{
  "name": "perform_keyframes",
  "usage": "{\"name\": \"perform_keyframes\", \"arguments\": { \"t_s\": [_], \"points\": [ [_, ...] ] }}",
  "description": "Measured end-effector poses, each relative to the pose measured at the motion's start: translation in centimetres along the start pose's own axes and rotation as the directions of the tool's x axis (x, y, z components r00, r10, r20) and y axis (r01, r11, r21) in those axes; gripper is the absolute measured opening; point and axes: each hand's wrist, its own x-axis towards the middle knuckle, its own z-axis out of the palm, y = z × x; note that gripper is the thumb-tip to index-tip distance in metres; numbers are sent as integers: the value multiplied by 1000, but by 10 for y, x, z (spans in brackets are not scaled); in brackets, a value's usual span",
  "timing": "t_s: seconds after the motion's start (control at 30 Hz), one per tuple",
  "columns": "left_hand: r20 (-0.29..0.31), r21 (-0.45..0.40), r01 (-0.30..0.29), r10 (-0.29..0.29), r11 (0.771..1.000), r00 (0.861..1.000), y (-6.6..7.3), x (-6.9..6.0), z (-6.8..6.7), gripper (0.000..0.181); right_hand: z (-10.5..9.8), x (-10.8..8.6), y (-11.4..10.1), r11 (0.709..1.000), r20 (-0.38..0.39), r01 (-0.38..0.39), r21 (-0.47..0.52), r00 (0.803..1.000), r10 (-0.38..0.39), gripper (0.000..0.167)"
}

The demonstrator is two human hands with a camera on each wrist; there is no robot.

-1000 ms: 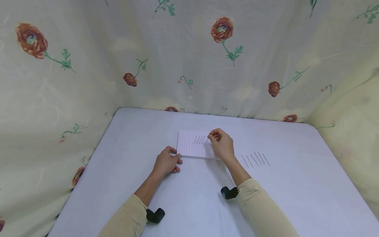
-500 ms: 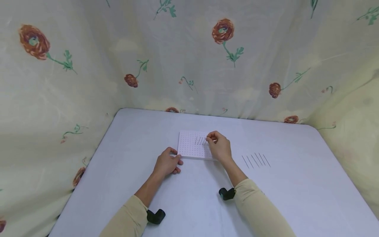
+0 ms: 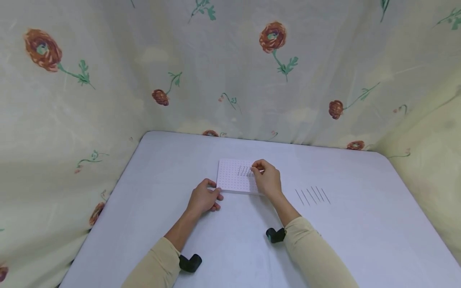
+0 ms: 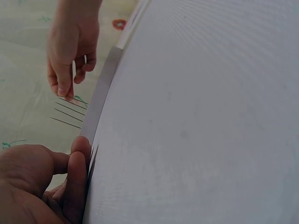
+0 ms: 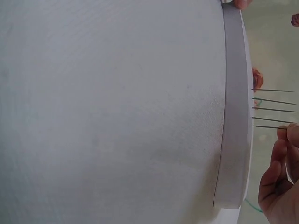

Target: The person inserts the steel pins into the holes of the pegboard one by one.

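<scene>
A white board (image 3: pixel 227 183) with a grid of small holes lies on the table. Thin dark metal pins (image 3: pixel 243 171) stand in a row in it. My left hand (image 3: pixel 203 197) holds the board's near left corner, thumb at the front side and a finger along the left side. Over the board's right part, my right hand (image 3: pixel 268 178) pinches the top of another thin pin (image 5: pixel 268 127) between thumb and finger. In the right wrist view that pin's lower end meets the board at the end of the row. The right hand hides the board's right side in the head view.
Several more pins (image 3: pixel 311 196) lie side by side on the white table (image 3: pixel 230 248), right of the board. Flower-patterned cloth (image 3: pixel 201 60) hangs around the back and sides. A black wrist camera (image 3: pixel 191 263) sits at each sleeve.
My right hand has moved slightly left and toward me, bringing its pin closer to the standing row, then stayed nearly still. The left hand keeps its hold on the board's corner.
</scene>
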Motion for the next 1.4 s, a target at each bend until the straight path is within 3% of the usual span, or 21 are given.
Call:
{"name": "perform_keyframes", "arguments": {
  "t_s": [0.93,1.17,1.4],
  "points": [
    [17,-3,-13,13,1000,1000,1,-3,4,29,-5,-3,9,996,4,-53,-70,999,53,12],
    [20,-5,-12,12,1000,1000,0,-3,3,29,-22,-4,14,996,-4,-80,-50,997,80,15],
    [14,-8,-11,12,1000,1000,0,-4,-2,29,-48,-2,34,993,-27,-83,-84,996,81,20]
  ]
}}
